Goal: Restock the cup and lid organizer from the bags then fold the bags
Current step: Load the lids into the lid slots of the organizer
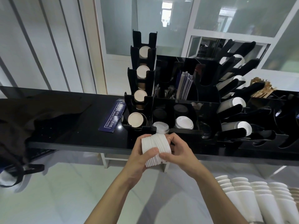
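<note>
I hold a stack of white lids (155, 147) on its side in front of the black counter, between both hands. My left hand (139, 156) grips its left end, thumb across the front. My right hand (177, 151) grips the right end, fingers curled over the top. Just behind stands the black cup and lid organizer (186, 101). Its front lid wells hold white lids (184, 122) and another white lid pile (161, 127). Brown cups (136, 119) fill its left tower and white cups (236, 128) lie in the slanted slots on the right.
A black bag (32, 113) lies slumped over the counter's left end, with a bag strap (24, 172) hanging below. A blue copy-paper pack (113, 117) lies beside the organizer. Stacks of white paper cups (258, 199) lie at the lower right. Wooden stirrers (262, 88) stand at the back right.
</note>
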`<state>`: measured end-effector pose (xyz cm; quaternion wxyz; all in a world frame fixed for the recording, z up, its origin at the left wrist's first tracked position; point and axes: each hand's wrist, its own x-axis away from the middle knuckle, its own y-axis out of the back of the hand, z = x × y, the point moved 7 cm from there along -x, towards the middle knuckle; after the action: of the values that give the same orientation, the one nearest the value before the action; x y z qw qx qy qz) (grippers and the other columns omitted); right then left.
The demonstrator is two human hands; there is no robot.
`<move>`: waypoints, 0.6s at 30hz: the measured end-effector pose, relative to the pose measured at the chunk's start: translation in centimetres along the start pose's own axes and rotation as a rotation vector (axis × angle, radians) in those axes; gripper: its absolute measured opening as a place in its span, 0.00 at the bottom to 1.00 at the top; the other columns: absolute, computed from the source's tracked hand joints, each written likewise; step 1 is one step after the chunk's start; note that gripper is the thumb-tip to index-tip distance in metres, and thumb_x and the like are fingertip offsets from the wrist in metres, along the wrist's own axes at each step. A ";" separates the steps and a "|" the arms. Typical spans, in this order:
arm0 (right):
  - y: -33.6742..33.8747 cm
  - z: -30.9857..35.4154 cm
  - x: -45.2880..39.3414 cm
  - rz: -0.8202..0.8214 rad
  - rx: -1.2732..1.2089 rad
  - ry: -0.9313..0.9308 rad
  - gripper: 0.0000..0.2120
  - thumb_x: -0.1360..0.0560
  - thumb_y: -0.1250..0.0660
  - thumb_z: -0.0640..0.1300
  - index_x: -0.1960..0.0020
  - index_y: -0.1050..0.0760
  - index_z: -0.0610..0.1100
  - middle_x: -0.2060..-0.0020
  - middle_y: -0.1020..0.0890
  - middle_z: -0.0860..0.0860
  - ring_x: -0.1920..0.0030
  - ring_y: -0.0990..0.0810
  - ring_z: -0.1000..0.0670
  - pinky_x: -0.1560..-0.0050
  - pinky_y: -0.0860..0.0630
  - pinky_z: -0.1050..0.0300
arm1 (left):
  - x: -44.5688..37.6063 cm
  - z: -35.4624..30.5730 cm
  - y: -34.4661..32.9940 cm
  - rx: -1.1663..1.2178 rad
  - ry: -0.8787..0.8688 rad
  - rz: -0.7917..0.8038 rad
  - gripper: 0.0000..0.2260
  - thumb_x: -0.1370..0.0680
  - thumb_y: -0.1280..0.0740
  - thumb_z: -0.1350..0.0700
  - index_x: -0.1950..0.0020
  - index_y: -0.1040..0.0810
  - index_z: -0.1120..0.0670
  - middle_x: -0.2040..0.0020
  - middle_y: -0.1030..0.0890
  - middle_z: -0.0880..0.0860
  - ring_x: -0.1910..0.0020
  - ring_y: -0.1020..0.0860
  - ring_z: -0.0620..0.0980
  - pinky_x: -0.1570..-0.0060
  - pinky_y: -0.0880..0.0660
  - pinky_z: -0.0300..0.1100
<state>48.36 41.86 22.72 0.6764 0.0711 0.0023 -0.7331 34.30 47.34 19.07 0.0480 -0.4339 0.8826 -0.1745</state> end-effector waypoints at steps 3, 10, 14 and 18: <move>0.4 -0.2 -0.4 -0.018 -0.100 0.004 0.18 0.27 0.23 0.40 0.47 0.30 0.39 0.46 0.18 0.46 0.48 0.17 0.44 0.52 0.18 0.47 | -0.1 0.0 0.1 0.054 -0.006 -0.029 0.26 0.27 0.26 0.53 0.31 0.28 0.45 0.38 0.18 0.52 0.41 0.17 0.57 0.43 0.19 0.60; 4.8 2.5 -3.8 -0.274 0.299 0.065 0.23 0.27 0.21 0.43 0.42 0.32 0.52 0.34 0.23 0.58 0.38 0.19 0.50 0.48 0.16 0.53 | -0.6 0.4 1.0 0.128 -0.007 -0.160 0.25 0.27 0.22 0.55 0.34 0.25 0.42 0.38 0.21 0.54 0.43 0.20 0.56 0.42 0.20 0.63; 6.4 3.1 -7.5 -0.302 0.727 0.038 0.26 0.29 0.21 0.52 0.40 0.34 0.59 0.30 0.27 0.56 0.35 0.26 0.49 0.43 0.20 0.48 | -0.6 0.9 0.9 0.138 0.013 -0.159 0.26 0.30 0.24 0.53 0.33 0.26 0.43 0.37 0.22 0.55 0.42 0.20 0.57 0.42 0.20 0.63; 5.8 2.3 -10.7 -0.171 1.075 0.120 0.29 0.30 0.21 0.54 0.36 0.32 0.51 0.29 0.34 0.53 0.43 0.26 0.48 0.50 0.27 0.57 | -0.6 1.2 0.6 0.109 0.020 -0.130 0.26 0.30 0.25 0.52 0.33 0.26 0.43 0.36 0.23 0.55 0.40 0.22 0.59 0.42 0.21 0.64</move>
<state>54.69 51.70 26.71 0.4814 0.4482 -0.3283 -0.6779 34.52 47.83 17.65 0.0516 -0.4852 0.8422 -0.2294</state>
